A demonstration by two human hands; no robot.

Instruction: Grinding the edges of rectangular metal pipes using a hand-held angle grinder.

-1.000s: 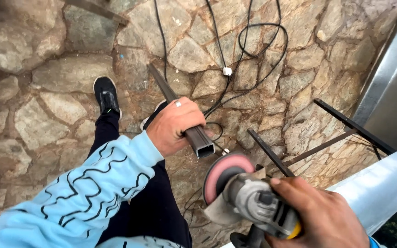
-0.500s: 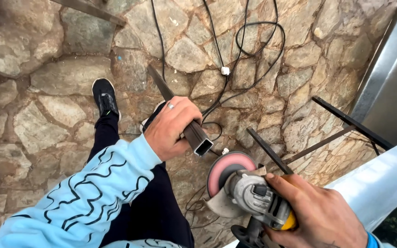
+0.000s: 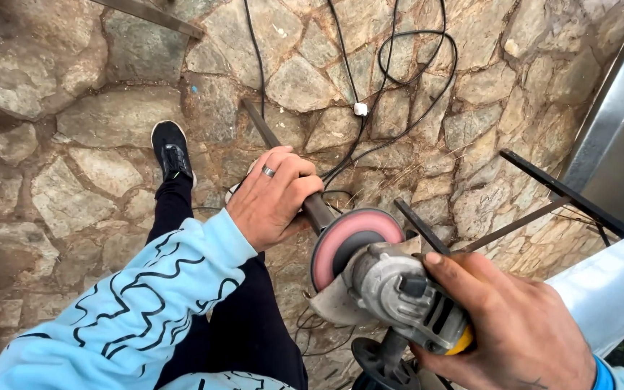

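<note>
Left hand (image 3: pixel 272 198): fingers wrapped tight round the tube (image 3: pixel 283 162), ring on one finger.
Right hand (image 3: pixel 518 328): closed round the grinder (image 3: pixel 399 292) body, thumb on top.
Tube: dark square steel section, held slanting up off the stone floor (image 3: pixel 74 123); near end just at the disc (image 3: pixel 348 242) (contact not clear).
Tube handling: stiff, prob. fairly heavy, cut end likely sharp. Grip well back from the end, as now.
Grinder: grey metal head, yellow trim, pink disc w/ guard. Prob. weighty, will kick; hold the body firmly.
Nearby: black cables (image 3: pixel 406 79), loose bars (image 3: pixel 427 227), shoe (image 3: pixel 171 148).
</note>
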